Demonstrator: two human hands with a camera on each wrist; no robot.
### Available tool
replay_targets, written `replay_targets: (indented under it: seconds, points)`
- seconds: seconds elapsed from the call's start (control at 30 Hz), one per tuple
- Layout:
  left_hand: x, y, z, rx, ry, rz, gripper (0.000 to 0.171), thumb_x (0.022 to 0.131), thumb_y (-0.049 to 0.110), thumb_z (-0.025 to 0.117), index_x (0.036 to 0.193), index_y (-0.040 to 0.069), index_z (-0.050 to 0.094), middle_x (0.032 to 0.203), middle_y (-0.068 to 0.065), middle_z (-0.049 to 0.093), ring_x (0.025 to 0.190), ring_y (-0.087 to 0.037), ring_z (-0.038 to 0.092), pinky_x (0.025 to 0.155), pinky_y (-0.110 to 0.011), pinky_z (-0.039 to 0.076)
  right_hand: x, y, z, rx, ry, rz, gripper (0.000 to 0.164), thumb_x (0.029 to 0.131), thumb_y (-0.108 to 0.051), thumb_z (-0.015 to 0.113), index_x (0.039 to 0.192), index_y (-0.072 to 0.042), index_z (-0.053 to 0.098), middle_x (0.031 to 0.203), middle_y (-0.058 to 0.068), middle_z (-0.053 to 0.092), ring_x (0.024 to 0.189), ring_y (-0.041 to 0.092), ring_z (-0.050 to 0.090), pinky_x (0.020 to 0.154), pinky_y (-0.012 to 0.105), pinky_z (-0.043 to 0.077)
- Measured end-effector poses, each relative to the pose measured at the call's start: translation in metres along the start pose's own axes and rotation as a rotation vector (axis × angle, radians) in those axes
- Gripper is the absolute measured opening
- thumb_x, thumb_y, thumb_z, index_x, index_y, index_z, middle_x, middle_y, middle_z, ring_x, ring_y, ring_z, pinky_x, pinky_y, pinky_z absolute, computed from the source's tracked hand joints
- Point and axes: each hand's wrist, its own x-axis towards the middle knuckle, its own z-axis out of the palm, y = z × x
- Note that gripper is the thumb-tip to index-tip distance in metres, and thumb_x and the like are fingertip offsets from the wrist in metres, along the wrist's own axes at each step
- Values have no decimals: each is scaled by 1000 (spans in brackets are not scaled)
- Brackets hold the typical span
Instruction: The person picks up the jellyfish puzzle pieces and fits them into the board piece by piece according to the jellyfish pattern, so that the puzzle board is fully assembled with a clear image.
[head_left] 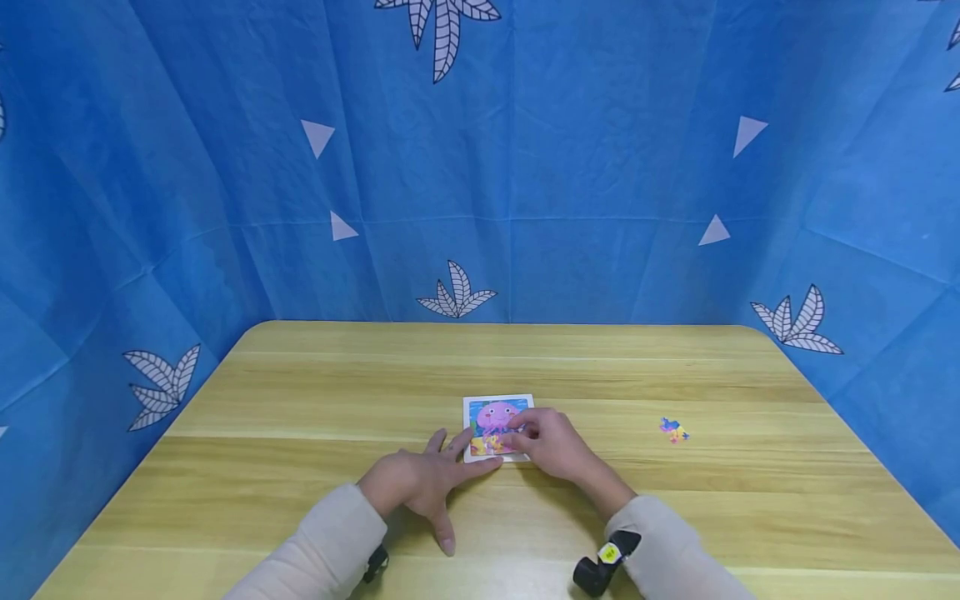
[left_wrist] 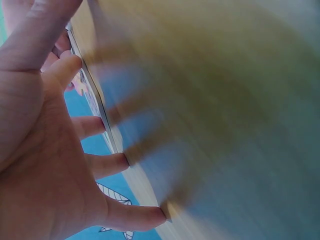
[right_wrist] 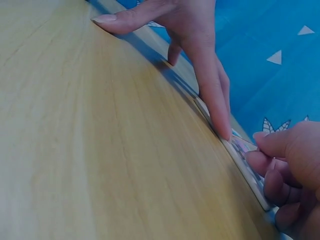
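A small white-framed jigsaw puzzle point(head_left: 495, 402) with a pink sea creature on blue lies in front of me. My left hand point(head_left: 429, 479) spreads its straight fingers at the puzzle's left and lower edges, with the index fingertip on the frame. In the left wrist view, the fingers point(left_wrist: 107, 166) touch down along the board and the table. My right hand point(head_left: 558, 446) is over the puzzle's right side, pinching a thin puzzle piece point(right_wrist: 245, 141) between thumb and index finger. Most of that piece is hidden by the fingertips.
Several loose puzzle pieces point(head_left: 674, 430), blue, yellow and pink, lie in a small cluster on the wooden table point(head_left: 315, 383) to the right. A blue patterned curtain point(head_left: 525, 167) hangs behind the table and along its sides.
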Motion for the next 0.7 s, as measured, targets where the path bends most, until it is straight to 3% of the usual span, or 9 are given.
replay_targets:
  seconds: [0.33,0.7]
  points:
    - [0,2,0,19,5,-10,112,52,52,83,140,61,15,160,6,-3,145,-36,5,85,-62,44,3,-4,5,-70,14,24,9,85,-15,68,89,-7,71,60,-5,55,49,5,42,43,18,34]
    - [0,2,0,15,6,-5,111,53,51,83,141,60,15,160,6,-2,144,-36,6,86,-63,43,6,-6,10,-181,53,162,14,82,-25,71,83,-13,64,63,-3,56,54,11,46,49,26,37]
